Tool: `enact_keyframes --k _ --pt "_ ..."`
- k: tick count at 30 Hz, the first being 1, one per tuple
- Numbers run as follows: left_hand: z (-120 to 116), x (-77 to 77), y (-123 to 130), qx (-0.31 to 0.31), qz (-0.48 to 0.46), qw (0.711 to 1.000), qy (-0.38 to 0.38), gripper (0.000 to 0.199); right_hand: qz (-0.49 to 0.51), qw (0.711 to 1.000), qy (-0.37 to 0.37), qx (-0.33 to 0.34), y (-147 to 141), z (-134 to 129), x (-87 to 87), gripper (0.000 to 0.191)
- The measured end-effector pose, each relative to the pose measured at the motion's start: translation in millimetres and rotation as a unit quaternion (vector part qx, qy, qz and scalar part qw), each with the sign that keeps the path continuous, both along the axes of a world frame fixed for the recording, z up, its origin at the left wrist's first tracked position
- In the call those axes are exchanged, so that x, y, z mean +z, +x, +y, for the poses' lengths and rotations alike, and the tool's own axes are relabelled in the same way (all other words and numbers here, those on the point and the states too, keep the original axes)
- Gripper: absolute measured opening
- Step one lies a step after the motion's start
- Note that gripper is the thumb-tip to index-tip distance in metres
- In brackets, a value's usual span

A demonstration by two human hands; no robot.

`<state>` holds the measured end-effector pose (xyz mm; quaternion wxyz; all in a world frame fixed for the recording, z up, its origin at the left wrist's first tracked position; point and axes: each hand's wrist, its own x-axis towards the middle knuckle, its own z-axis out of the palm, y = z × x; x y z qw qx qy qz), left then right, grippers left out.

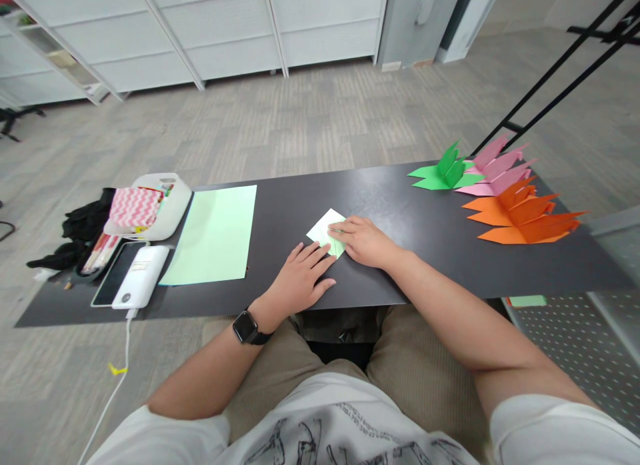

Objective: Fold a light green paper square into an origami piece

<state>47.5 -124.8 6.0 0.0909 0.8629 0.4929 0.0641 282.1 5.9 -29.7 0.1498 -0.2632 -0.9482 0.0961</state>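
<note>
A small folded paper (323, 226), white and pale green, lies on the dark table between my hands. My left hand (301, 278), with a black watch on its wrist, rests with fingers spread, the fingertips at the paper's lower edge. My right hand (367, 241) lies over the paper's right side, fingers extended and pressing down on it. Left of my hands lies a large light green sheet (213, 235), flat on the table.
Folded paper shapes in green (447, 171), pink (500, 166) and orange (523, 215) stand at the table's right end. At the left are a white basket (175, 208), a white power bank (141, 277) with a cable, a phone (117, 275) and black cloth (87, 221).
</note>
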Motion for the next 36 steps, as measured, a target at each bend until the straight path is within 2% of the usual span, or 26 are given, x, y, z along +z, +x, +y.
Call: enact_keyframes --k 11,23,30,36 --pt "-1.2 -7.0 0.1 0.004 -0.008 1.000 0.020 0.054 -0.007 1.000 -0.005 0.004 -0.7 0.6 0.5 0.054" --pt "23.1 -6.1 -11.4 -0.046 0.003 0.996 0.072 0.043 -0.020 1.000 -0.023 0.005 0.7 0.6 3.4 0.055" --pt "20.7 -11.5 -14.0 -0.049 0.002 0.997 0.061 0.045 -0.010 0.999 -0.029 0.009 1.2 0.6 3.6 0.057" --pt "16.8 -9.7 -11.6 -0.034 -0.003 0.998 0.055 0.050 -0.004 0.999 -0.038 0.008 1.3 0.6 3.3 0.057"
